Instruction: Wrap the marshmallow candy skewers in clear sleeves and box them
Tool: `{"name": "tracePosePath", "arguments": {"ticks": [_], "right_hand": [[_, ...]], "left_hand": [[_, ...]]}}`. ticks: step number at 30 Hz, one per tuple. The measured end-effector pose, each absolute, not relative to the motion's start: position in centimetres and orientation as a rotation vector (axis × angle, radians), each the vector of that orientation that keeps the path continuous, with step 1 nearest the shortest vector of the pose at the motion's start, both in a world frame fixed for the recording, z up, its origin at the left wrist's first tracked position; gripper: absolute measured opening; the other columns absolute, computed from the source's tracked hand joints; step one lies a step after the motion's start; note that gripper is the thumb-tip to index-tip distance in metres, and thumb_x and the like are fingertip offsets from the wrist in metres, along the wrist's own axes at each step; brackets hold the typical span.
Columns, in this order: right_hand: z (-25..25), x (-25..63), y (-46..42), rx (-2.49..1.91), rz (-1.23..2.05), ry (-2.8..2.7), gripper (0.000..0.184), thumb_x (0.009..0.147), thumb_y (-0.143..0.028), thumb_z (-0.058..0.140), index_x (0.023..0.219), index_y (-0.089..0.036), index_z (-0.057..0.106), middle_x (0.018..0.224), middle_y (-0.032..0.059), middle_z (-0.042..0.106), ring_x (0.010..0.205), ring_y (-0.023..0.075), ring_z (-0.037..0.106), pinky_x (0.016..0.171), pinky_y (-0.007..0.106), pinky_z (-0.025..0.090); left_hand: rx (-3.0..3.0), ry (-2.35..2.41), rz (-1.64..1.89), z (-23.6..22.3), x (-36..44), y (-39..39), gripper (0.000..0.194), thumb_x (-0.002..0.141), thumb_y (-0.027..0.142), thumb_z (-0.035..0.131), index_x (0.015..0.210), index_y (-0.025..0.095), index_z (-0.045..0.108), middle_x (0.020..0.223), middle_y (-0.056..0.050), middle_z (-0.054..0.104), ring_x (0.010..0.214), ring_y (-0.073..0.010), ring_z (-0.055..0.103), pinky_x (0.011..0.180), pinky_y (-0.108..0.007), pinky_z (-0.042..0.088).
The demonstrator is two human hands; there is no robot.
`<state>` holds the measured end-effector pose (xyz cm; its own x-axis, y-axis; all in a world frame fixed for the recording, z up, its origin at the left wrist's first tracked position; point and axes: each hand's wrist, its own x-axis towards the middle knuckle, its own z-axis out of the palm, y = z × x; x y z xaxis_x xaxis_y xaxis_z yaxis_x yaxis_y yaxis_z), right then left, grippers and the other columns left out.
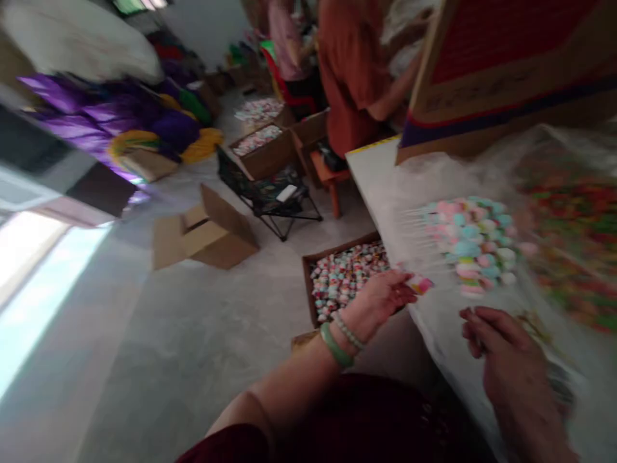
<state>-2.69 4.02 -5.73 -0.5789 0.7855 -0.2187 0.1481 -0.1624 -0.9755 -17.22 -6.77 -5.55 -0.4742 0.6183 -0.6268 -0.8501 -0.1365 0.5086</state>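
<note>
A grey floor (pixel 216 341) is spread across the left and middle of the view. At the right, a white table (pixel 436 325) is covered partly by clear plastic, and a large printed carton (pixel 482 71) is stood at its far side. Beyond the table, a person in an orange top (pixel 349 71) is seated, and a person in a pink top (pixel 285 38) is seen farther back. Purple bundles (pixel 72 122) are heaped at the far left. On the table's right side, red and green pieces (pixel 573 238) are held in a clear bag. Beside the table, on the floor, a low box (pixel 310 296) is filled with small pastel sweets. An open cardboard box (pixel 219 241) is placed near a dark folding chair (pixel 255 193), on which a pale flat object (pixel 287 193) is laid. Pastel sweets on sticks (pixel 470 238) are gathered on the table, with their sticks pointed left. The right hand (pixel 511 360) is held narrow above the table, its fingers curled in; whether anything is gripped cannot be told. By the fingertips of the left hand (pixel 378 299), a small colourful wrapped piece (pixel 422 285) is held at the table's edge. A green bangle (pixel 336 346) and a beaded bracelet (pixel 348 330) are worn on the left wrist.
</note>
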Motion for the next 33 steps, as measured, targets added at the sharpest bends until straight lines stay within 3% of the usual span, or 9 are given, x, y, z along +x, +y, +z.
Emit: {"name": "tracePosePath", "arguments": {"ticks": [2,7,10,22,29,33], "right_hand": [[-5.1,0.6,5.6,-1.143,1.626,-1.689,0.023,0.072,-0.035,0.071,0.084,-0.016,0.066,0.064,-0.0007,0.057,0.052,0.0111,0.048,0.042,0.022,0.034],[-3.5,4.6,4.9,-1.090,1.222,-2.070,0.014,0.080,-0.033,0.060,0.074,-0.021,0.065,0.072,0.0002,0.060,0.066,0.0154,0.056,0.060,0.027,0.043],[-3.0,5.6,3.8,-0.989,1.034,-2.176,0.014,0.085,-0.027,0.053,0.077,-0.022,0.063,0.080,0.0009,0.063,0.077,0.0165,0.058,0.071,0.028,0.044],[-3.4,5.7,3.3,-0.798,0.451,-2.301,0.014,0.091,-0.016,0.045,0.089,-0.019,0.058,0.089,0.0053,0.061,0.084,0.0170,0.059,0.078,0.028,0.044],[-3.0,5.9,2.6,-0.844,0.591,-2.240,0.013,0.090,-0.018,0.046,0.085,-0.020,0.058,0.084,0.0031,0.061,0.079,0.0160,0.059,0.073,0.028,0.045],[-2.3,6.3,2.7,-0.870,0.583,-2.193,0.013,0.090,-0.019,0.047,0.086,-0.021,0.059,0.084,0.0031,0.061,0.080,0.0164,0.060,0.072,0.028,0.046]], "left_hand": [[-0.434,0.962,1.790,-5.8,-17.7,-4.9,0.014,0.088,0.017,0.050,0.080,0.011,0.061,0.070,-0.006,0.066,0.063,-0.0148,0.064,0.064,-0.028,0.053],[-0.476,0.894,1.769,-5.1,-18.5,-2.8,0.016,0.089,0.016,0.050,0.076,0.013,0.059,0.068,-0.006,0.068,0.065,-0.0172,0.067,0.065,-0.030,0.054],[-0.476,0.854,1.760,-4.4,-17.3,-1.9,0.014,0.089,0.017,0.051,0.078,0.014,0.059,0.068,-0.006,0.067,0.063,-0.0163,0.066,0.068,-0.032,0.055],[-0.239,0.915,1.731,-2.7,-15.8,-2.4,0.015,0.089,0.014,0.047,0.084,0.010,0.061,0.074,-0.009,0.069,0.065,-0.0184,0.067,0.073,-0.037,0.057],[-0.400,1.034,1.809,-2.5,-16.5,-2.3,0.011,0.087,0.010,0.050,0.079,0.011,0.059,0.068,-0.007,0.068,0.060,-0.0162,0.066,0.067,-0.031,0.056],[-0.352,1.041,1.737,-2.7,-16.6,-2.1,0.008,0.086,0.012,0.051,0.083,0.012,0.059,0.070,-0.008,0.069,0.061,-0.0192,0.067,0.063,-0.033,0.056]]}}
